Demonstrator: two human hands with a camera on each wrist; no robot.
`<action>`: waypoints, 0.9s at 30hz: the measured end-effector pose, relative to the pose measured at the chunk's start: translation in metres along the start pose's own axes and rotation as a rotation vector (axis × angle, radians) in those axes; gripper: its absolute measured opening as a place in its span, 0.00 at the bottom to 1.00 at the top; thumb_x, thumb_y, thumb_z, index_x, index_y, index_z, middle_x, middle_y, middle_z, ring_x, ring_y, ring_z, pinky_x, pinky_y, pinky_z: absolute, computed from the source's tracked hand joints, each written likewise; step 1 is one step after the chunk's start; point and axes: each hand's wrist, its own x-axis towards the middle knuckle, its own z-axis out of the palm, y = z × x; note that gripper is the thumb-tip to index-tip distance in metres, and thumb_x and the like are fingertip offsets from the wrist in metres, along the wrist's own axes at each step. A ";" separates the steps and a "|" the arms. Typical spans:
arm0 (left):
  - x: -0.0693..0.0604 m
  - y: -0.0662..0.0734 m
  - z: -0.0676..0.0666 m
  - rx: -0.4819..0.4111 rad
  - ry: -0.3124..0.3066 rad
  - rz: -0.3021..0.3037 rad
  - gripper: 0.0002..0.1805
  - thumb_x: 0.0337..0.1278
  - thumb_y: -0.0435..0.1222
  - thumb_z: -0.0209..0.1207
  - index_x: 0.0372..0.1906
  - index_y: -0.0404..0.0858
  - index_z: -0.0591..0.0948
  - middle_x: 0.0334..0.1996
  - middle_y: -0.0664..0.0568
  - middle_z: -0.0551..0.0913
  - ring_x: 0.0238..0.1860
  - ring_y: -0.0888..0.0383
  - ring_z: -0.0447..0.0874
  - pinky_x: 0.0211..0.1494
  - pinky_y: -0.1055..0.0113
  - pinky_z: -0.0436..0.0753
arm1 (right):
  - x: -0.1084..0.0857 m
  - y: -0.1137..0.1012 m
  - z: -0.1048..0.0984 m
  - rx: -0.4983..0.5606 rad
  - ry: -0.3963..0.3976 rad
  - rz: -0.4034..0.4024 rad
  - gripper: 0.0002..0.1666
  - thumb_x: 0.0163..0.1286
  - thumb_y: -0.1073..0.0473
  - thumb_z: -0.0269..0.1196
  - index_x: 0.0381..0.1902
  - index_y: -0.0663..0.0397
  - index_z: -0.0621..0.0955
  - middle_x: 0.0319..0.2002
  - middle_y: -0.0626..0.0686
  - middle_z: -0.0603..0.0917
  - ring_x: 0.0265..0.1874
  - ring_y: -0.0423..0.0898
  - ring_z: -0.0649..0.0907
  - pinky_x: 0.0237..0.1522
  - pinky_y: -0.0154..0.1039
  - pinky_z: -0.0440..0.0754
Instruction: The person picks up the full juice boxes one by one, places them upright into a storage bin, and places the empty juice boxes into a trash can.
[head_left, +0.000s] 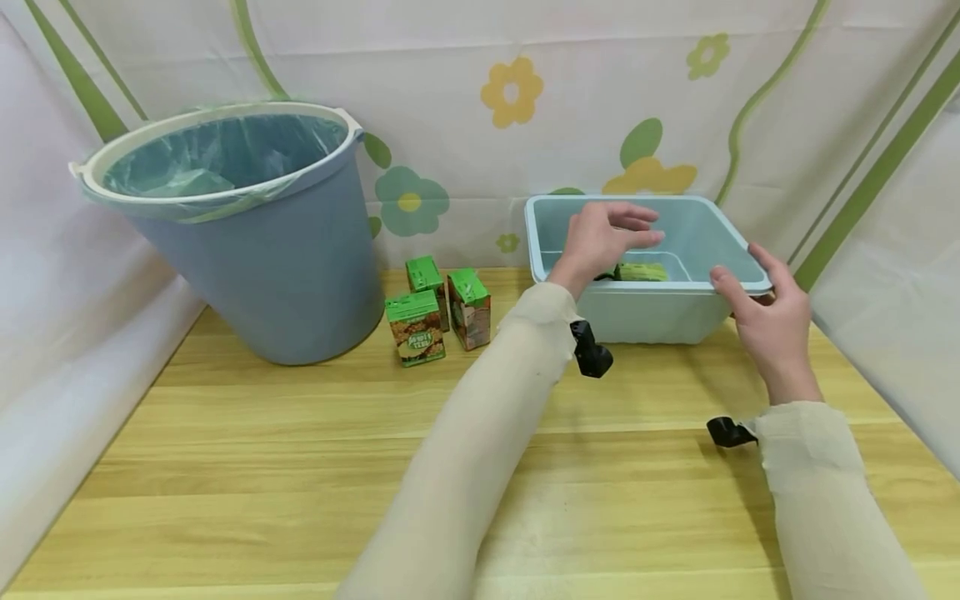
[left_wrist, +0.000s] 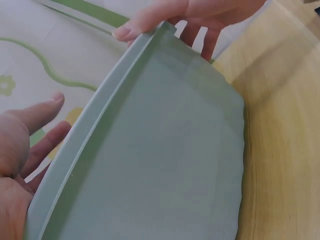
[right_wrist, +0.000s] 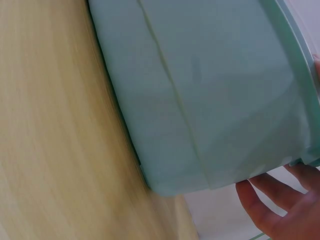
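A pale blue-green plastic bin point(head_left: 645, 315) stands upright at the back right of the table. Over its near-left rim reaches my left hand point(head_left: 597, 240), fingers and thumb extended and apart, with nothing visible between them. My right hand point(head_left: 777, 325) grips the bin's near-right corner, thumb at the rim and fingers along the right side. In the right wrist view, fingertips point(right_wrist: 244, 187) touch the bin's outer wall. Inside the bin lies a green packaged item point(head_left: 642, 272); a dark thing beside it is mostly hidden by the left wrist.
Three small green-topped cartons point(head_left: 417, 340) stand in a cluster left of the bin. A large blue bucket point(head_left: 277, 267) with a clear liner stands at the back left. Behind everything hangs a flower-patterned cloth point(head_left: 450, 67). The wooden table point(head_left: 262, 483) extends toward me.
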 end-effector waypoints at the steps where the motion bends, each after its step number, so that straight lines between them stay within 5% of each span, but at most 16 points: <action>1: -0.001 0.000 -0.001 -0.009 -0.005 0.012 0.15 0.60 0.44 0.76 0.52 0.57 0.92 0.44 0.66 0.93 0.57 0.71 0.81 0.57 0.77 0.80 | 0.000 0.000 0.000 -0.001 0.001 -0.001 0.46 0.74 0.38 0.66 0.84 0.30 0.62 0.76 0.56 0.68 0.51 0.33 0.76 0.42 0.17 0.81; 6: -0.005 -0.003 -0.008 -0.060 -0.021 0.094 0.17 0.64 0.43 0.74 0.56 0.53 0.90 0.47 0.63 0.92 0.48 0.71 0.86 0.51 0.79 0.82 | -0.001 0.001 0.001 0.002 0.002 -0.007 0.46 0.74 0.39 0.66 0.84 0.32 0.62 0.74 0.55 0.69 0.50 0.33 0.77 0.42 0.17 0.81; 13: -0.016 -0.005 -0.030 -0.119 0.004 0.152 0.21 0.64 0.43 0.74 0.61 0.51 0.87 0.51 0.59 0.91 0.50 0.65 0.88 0.51 0.78 0.84 | -0.002 -0.001 -0.002 -0.010 0.007 -0.005 0.46 0.74 0.38 0.66 0.84 0.31 0.62 0.72 0.50 0.70 0.48 0.32 0.76 0.40 0.17 0.80; 22: -0.035 -0.010 -0.076 -0.227 0.223 0.312 0.26 0.63 0.43 0.74 0.66 0.50 0.84 0.57 0.55 0.91 0.53 0.61 0.87 0.54 0.71 0.85 | -0.002 0.001 -0.005 -0.002 0.018 -0.007 0.45 0.74 0.40 0.66 0.84 0.31 0.63 0.70 0.47 0.70 0.46 0.32 0.77 0.40 0.17 0.81; 27: -0.056 -0.007 -0.107 -0.121 0.335 0.396 0.27 0.62 0.44 0.75 0.67 0.49 0.84 0.62 0.57 0.88 0.59 0.62 0.85 0.64 0.67 0.83 | -0.002 0.001 -0.005 0.002 0.020 -0.010 0.44 0.74 0.41 0.66 0.84 0.32 0.64 0.68 0.45 0.71 0.46 0.33 0.77 0.39 0.18 0.81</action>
